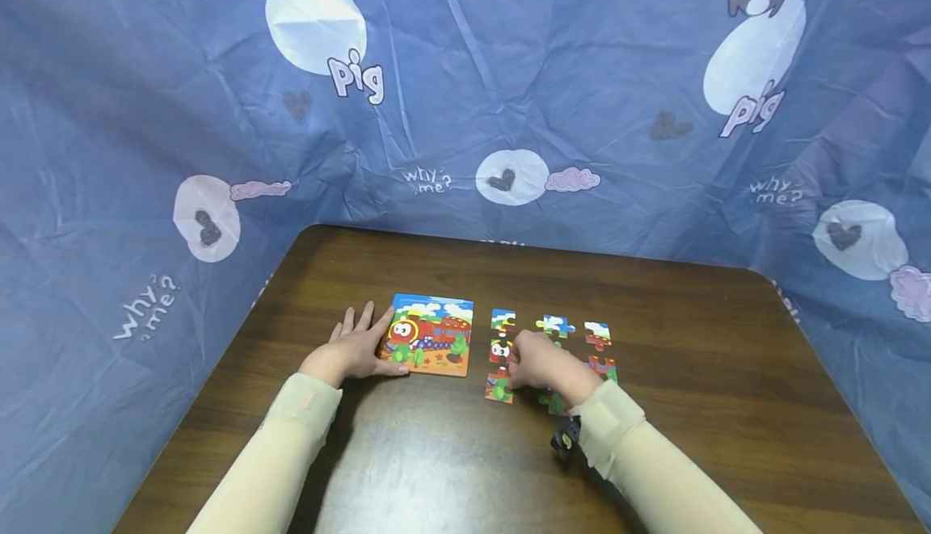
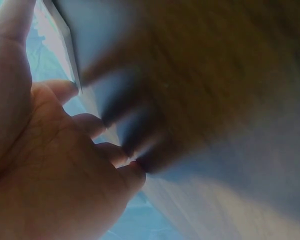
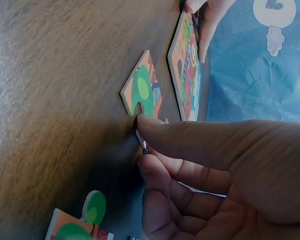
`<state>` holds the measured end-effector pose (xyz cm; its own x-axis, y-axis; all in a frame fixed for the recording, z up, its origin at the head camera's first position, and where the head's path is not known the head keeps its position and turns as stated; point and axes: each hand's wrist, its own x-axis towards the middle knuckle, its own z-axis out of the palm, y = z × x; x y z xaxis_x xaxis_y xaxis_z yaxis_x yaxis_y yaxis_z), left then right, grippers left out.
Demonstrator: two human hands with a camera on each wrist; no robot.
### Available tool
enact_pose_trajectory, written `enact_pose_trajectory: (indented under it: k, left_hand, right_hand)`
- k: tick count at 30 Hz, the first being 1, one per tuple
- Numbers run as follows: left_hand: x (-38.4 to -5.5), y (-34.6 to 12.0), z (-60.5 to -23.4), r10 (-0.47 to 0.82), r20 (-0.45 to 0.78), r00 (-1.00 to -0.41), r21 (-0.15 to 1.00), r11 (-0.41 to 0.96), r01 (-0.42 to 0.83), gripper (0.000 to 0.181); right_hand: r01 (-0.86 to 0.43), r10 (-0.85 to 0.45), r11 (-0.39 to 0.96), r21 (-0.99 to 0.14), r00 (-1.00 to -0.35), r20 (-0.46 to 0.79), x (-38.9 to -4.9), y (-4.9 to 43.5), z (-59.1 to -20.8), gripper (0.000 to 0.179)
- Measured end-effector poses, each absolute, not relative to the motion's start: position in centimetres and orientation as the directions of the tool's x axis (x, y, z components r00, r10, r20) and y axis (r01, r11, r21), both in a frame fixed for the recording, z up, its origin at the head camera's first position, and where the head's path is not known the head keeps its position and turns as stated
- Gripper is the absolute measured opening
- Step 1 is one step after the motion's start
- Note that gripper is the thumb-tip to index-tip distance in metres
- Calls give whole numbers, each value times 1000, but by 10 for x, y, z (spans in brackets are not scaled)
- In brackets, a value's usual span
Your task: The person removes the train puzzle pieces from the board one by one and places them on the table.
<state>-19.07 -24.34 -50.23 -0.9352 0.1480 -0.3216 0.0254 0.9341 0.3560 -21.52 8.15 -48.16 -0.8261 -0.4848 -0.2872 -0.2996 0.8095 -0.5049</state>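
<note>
My left hand [image 1: 351,352] rests at the left side of a square train picture board [image 1: 440,332], fingers spread and thumb along its near edge. In the left wrist view the fingertips touch the table beside the board's pale edge. To the right, my right hand [image 1: 547,366] pinches a puzzle piece [image 1: 499,351] with a face on it, in the middle of the left column. Only a thin edge of that piece shows between thumb and finger in the right wrist view. A green and orange piece [image 3: 143,89] lies just beyond the thumb tip.
At the top of the left column is another piece [image 1: 503,320]. Further right lie a sky piece [image 1: 556,325], a red and white piece [image 1: 598,334] and a piece [image 1: 602,367] partly behind the right wrist. The brown table [image 1: 676,340] meets a blue cloth [image 1: 451,114].
</note>
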Motion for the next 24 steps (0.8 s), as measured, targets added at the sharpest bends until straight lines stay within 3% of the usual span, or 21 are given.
enact_pose_trajectory:
  k: [8, 16, 24]
  left_hand:
    - [-188, -242, -499, 152, -320, -935, 372, 928, 23, 116]
    - [-186, -242, -493, 201, -211, -956, 419, 903, 97, 102]
    - [-174, -244, -481, 202, -83, -976, 456, 878, 143, 87]
  right_hand:
    - [-237, -520, 727, -644, -804, -290, -212, 95, -478, 46]
    - [-260, -455, 716, -648, -877, -151, -206, 132, -457, 16]
    - [-240, -296, 702, -671, -955, 31, -198, 187, -442, 37]
